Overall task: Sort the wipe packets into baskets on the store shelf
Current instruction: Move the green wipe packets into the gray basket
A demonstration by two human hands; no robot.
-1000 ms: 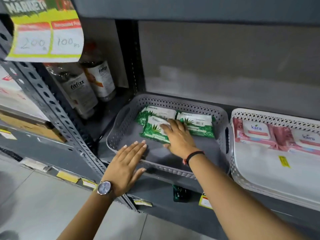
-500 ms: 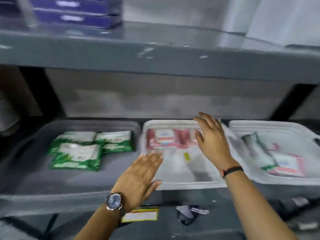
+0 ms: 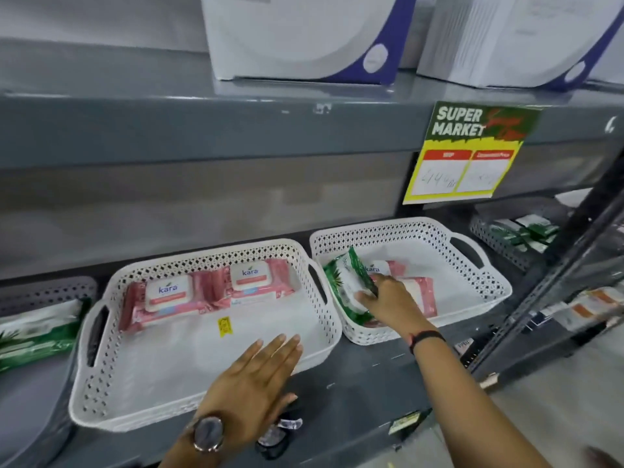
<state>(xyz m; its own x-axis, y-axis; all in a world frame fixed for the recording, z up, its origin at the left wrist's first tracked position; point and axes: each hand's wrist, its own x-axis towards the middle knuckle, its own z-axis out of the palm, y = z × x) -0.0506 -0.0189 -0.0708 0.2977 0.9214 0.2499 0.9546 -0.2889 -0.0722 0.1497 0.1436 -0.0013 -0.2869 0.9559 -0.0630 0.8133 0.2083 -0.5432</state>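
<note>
White lattice-pierced baskets (image 3: 324, 319); pink packets (image 3: 162, 305); green leaf-print packet (image 3: 344, 285); yellow-green sign (image 3: 469, 153).

Perforated white plastic basket (image 3: 324, 319), glossy film green packet (image 3: 347, 285), painted metal shelf (image 3: 364, 376).

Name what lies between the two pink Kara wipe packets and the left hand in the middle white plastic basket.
In the head view, only bare white basket floor with one small yellow sticker lies between the pink packets and the left hand.

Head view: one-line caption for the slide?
Right hand grips a green wipe packet in the mixed white basket; left hand rests open.
</note>
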